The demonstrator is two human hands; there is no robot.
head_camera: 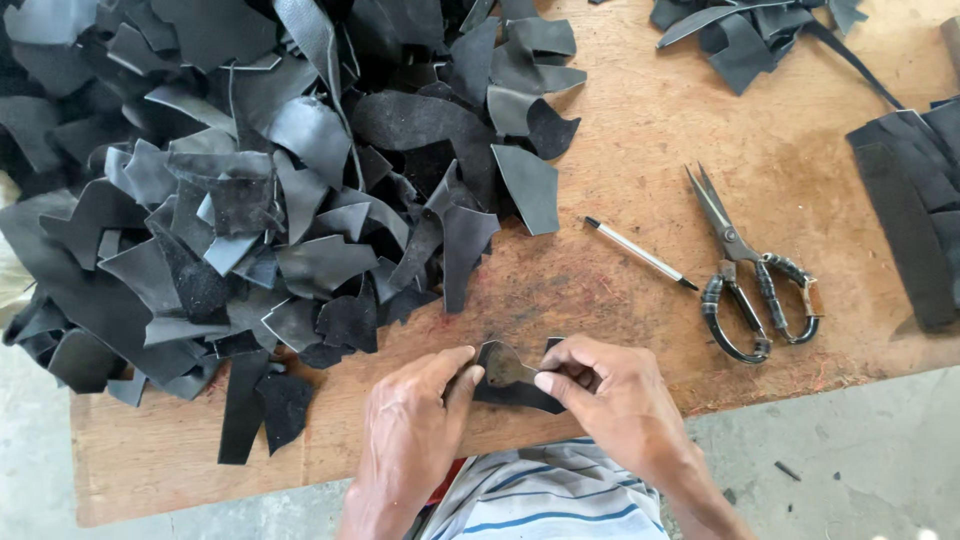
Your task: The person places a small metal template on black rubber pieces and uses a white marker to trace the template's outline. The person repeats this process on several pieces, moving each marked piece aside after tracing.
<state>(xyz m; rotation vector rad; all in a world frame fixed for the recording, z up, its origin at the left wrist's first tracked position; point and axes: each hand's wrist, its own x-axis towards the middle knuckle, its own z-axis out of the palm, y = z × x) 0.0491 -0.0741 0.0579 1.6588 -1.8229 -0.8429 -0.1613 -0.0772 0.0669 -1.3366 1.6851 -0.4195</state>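
Observation:
Both hands meet at the near edge of a worn wooden table (640, 150). My left hand (415, 425) pinches the left side of a small black leather piece (503, 368) between thumb and fingers. My right hand (605, 395) grips the same piece from the right, thumb on top. The piece lies partly flat on the wood, with a rounded grey part on top of a darker scrap. A big heap of black leather scraps (250, 190) lies just beyond my left hand.
Metal scissors (745, 270) with wrapped handles lie shut to the right, beside a thin pen (640, 253). Stacked dark leather strips (910, 210) sit at the right edge, and more scraps (750, 30) at the far right. Grey floor shows below the table's near edge.

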